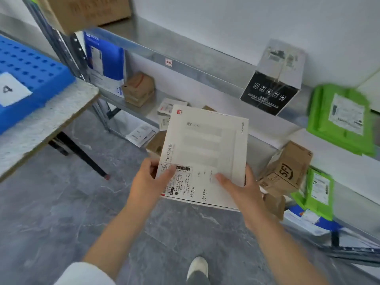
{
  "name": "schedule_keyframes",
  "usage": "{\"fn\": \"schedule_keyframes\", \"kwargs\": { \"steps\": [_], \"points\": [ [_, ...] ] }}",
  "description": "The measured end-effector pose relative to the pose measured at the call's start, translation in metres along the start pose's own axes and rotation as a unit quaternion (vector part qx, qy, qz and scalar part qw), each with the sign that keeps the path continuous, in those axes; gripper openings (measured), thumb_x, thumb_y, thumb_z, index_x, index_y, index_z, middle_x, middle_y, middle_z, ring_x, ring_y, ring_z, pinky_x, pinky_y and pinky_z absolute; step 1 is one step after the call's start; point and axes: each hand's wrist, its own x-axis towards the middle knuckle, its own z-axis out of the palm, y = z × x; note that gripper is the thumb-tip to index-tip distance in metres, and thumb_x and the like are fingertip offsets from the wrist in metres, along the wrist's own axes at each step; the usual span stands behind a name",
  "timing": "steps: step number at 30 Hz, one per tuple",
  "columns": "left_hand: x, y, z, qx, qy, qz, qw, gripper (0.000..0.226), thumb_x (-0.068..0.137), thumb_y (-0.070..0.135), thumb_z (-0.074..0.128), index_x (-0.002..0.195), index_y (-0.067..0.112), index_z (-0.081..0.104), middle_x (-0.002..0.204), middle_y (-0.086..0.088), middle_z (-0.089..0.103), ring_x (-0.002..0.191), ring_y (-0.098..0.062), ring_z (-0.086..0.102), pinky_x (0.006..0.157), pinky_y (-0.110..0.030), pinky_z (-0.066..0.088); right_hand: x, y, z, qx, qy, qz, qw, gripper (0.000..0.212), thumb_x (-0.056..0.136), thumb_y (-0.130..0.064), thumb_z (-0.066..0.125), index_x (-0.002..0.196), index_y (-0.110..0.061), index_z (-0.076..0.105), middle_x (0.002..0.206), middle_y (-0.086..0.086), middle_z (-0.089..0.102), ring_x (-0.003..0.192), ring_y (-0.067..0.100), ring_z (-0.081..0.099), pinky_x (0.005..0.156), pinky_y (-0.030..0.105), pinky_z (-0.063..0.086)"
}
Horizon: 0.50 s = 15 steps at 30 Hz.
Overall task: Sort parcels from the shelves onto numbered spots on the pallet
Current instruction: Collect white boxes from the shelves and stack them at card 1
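Observation:
I hold a flat white parcel (203, 153) with a shipping label and a barcode in front of me, above the floor. My left hand (148, 179) grips its lower left edge, thumb on the label. My right hand (240, 188) grips its lower right corner, thumb on top. The blue pallet (30, 64) lies on a table at the left, with a white paper marked 4 (12, 89) on it. The metal shelves (205, 64) run behind the parcel.
On the shelves stand a black-and-white box (273, 83), green bags (341, 118) (318, 192), an SF cardboard box (287, 169), a small brown box (139, 89) and a blue-white box (104, 60). The table edge (51, 122) juts in at left. My shoe (197, 268) stands on grey floor.

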Motion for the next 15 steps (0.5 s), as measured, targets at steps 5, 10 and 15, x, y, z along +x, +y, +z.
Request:
{"fn": "schedule_keyframes", "kwargs": {
  "steps": [5, 10, 15],
  "points": [
    [-0.092, -0.003, -0.105, -0.052, 0.055, 0.026, 0.997, 0.025, 0.085, 0.031, 0.071, 0.101, 0.023, 0.054, 0.1, 0.01, 0.072, 0.09, -0.004, 0.069, 0.074, -0.026, 0.056, -0.096, -0.054, 0.05, -0.043, -0.076, -0.057, 0.995, 0.062, 0.078, -0.032, 0.079, 0.128, -0.044, 0.044, 0.107, -0.031, 0.058, 0.093, -0.018, 0.053, 0.075, 0.009, 0.043],
    [-0.179, 0.02, -0.206, -0.103, 0.113, 0.071, 0.986, 0.041, 0.087, 0.027, 0.07, 0.125, 0.026, 0.055, 0.11, 0.016, 0.07, 0.098, 0.002, 0.067, 0.077, -0.015, 0.054, -0.197, -0.114, 0.097, -0.044, -0.129, -0.115, 0.984, 0.069, 0.076, -0.034, 0.08, 0.135, -0.038, 0.044, 0.12, -0.024, 0.061, 0.103, -0.011, 0.057, 0.083, 0.014, 0.045],
    [-0.264, 0.025, -0.295, -0.138, 0.174, 0.099, 0.97, 0.042, 0.089, 0.021, 0.067, 0.129, 0.03, 0.056, 0.11, 0.018, 0.07, 0.099, 0.001, 0.067, 0.078, -0.016, 0.054, -0.291, -0.154, 0.143, -0.045, -0.2, -0.177, 0.963, 0.075, 0.076, -0.035, 0.079, 0.138, -0.046, 0.039, 0.125, -0.029, 0.056, 0.105, -0.019, 0.051, 0.084, 0.014, 0.043]
  ]
}}
